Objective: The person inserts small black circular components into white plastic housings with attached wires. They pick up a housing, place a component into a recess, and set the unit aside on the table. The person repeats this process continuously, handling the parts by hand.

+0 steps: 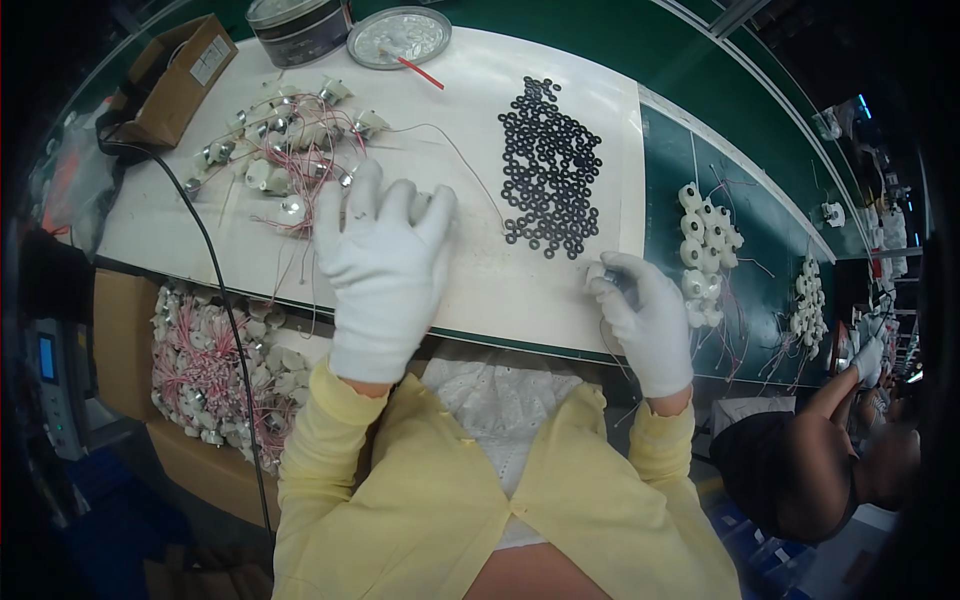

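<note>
My left hand (385, 260), in a white glove, rests palm down with its fingers spread at the near side of a loose pile of small white-and-metal motors (265, 178) with pink and white wires. Its fingertips are close to the nearest motors, and nothing shows in its grasp. My right hand (645, 320), also gloved, pinches a small white motor (597, 274) near the table's front edge; a thin wire hangs below it, and the fingers partly hide it. Just beyond lies a flat spread of small black rings (550, 165).
A carton of wired motors (225, 380) stands below the table's front edge, crossed by a black cable (215, 265). At the back are a tin (300, 30), a round lid (400, 38) and a cardboard box (178, 85). White motors (705, 245) sit rightward, near another person (800, 460).
</note>
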A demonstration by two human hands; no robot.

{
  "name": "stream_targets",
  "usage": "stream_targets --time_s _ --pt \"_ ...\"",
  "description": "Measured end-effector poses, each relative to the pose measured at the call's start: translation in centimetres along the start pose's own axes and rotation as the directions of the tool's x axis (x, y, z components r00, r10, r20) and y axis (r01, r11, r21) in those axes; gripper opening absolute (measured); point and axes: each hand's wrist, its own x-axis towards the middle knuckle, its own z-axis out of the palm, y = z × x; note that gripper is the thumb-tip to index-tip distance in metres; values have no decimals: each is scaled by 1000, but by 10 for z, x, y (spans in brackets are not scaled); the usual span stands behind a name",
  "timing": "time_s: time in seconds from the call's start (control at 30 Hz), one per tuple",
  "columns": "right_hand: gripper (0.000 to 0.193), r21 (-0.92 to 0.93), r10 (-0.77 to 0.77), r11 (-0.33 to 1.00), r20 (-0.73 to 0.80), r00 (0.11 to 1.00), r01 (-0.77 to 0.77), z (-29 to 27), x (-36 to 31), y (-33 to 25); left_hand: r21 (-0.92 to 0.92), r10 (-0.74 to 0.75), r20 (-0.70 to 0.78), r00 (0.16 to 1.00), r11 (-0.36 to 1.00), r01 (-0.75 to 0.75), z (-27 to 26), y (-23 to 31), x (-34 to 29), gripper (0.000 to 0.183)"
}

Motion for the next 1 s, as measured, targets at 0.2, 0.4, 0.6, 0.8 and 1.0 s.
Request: stream_targets --time_s 0.2,0.4,0.6,0.8,1.0 --pt "35 133 25 990 86 996 -37 -2 4 8 -205 119 -15 993 971 -120 5 6 -25 50" --pt "34 74 34 996 93 995 -40 -2 11 2 -334 -56 -109 992 942 17 18 -1 -27 62" --pt "31 -71 -46 996 124 991 55 -6 18 -3 -423 -93 -64 994 904 57 17 -4 -26 51" --pt "31 -281 -237 920 150 960 271 -3 24 -10 -463 -143 -43 989 880 107 21 -6 -28 33" --pt "35 -449 -355 790 221 908 418 -1 34 -19 -476 -152 -40 988 872 115 22 -6 -27 33"
